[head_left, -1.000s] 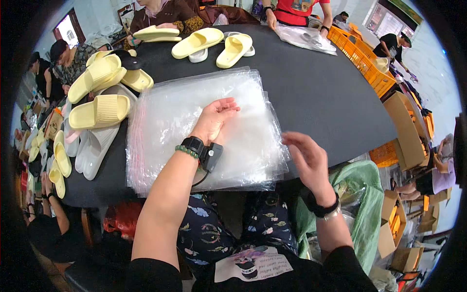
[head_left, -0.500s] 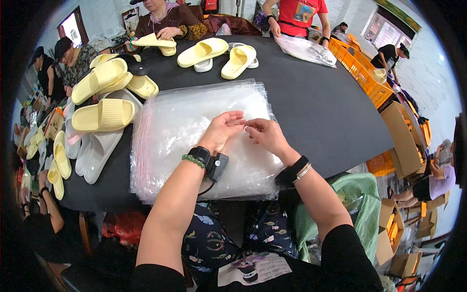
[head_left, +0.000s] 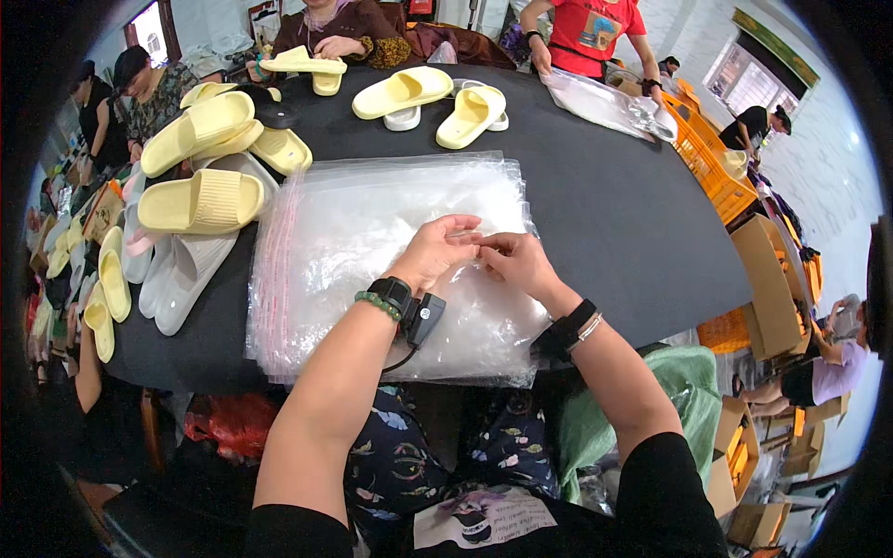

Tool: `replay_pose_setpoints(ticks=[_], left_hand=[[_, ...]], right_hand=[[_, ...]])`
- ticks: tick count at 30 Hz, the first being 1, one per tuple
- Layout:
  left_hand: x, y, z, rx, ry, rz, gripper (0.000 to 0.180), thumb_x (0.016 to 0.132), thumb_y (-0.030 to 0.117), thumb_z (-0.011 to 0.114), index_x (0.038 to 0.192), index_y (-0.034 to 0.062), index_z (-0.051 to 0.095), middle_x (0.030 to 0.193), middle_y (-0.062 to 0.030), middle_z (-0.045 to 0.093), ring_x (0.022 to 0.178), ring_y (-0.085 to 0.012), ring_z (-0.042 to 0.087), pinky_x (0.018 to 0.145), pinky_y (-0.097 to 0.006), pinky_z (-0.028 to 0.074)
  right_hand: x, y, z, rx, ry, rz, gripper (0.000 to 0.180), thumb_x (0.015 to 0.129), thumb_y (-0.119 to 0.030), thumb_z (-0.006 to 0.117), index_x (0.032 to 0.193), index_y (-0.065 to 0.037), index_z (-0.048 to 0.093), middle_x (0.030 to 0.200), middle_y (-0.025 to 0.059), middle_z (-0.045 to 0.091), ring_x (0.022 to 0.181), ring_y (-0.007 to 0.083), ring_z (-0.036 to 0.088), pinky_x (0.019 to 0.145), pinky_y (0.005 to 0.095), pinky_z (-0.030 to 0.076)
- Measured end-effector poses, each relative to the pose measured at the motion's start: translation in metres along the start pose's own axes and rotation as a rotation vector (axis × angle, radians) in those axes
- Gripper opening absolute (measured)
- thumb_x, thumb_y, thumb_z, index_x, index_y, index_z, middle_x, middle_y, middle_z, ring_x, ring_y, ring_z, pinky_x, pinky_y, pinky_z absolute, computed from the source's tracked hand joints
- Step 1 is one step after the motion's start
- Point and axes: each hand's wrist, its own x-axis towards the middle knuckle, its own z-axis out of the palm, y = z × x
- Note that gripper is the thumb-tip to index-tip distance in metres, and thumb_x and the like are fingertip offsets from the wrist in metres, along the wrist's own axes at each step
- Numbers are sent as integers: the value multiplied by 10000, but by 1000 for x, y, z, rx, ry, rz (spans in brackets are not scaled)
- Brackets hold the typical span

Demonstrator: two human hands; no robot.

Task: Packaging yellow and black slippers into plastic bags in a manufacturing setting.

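The left hand [head_left: 437,249] is half open, its palm turned toward the right and its fingers loosely bent. The right hand [head_left: 514,262] has its fingers drawn in close to the thumb, the tips meeting those of the left hand; whether anything thin is held between them cannot be told. A green bead bracelet [head_left: 379,305] circles the left wrist, and a black wristband [head_left: 563,330] the right one.

Both hands are over the stack of clear plastic bags [head_left: 349,200], which lies flat on the black counter [head_left: 633,214] in front of the person, pink strips along its left side.

Just left of the stack, a yellow slide sandal [head_left: 203,202] with a ribbed strap rests on a pair of grey slide sandals [head_left: 189,277]. Behind it, more yellow slides [head_left: 197,135] are heaped. Beyond the stack, two yellow slides [head_left: 402,91] rest on grey ones.

Across the counter, one co-worker holds a yellow slide [head_left: 305,61]; another, in a red shirt [head_left: 598,28], handles a clear bag [head_left: 595,100] beside an orange crate [head_left: 696,153]. A green sack [head_left: 684,386] stands near the person's right forearm.
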Motion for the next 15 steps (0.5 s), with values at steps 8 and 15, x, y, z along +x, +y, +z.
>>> replay_pose_setpoints(ticks=[8, 15], left_hand=[[2, -4, -1, 62, -5, 4, 469, 830, -52, 673, 1270, -18, 513, 1192, -128, 599, 1167, -193, 553, 983, -291, 477], [2, -5, -3, 162, -14, -2, 487, 813, -26, 710, 1267, -9, 535, 1197, -117, 599, 1172, -187, 548, 983, -289, 478]], right_hand=[[3, -3, -2, -5, -56, 57, 224, 876, -151, 641, 977, 43, 691, 708, 60, 661, 587, 96, 601, 547, 248, 493], [8, 0, -3, 15, -124, 68, 198, 874, -157, 673, 937, 30, 690, 719, 48, 659, 579, 91, 593, 540, 239, 498]])
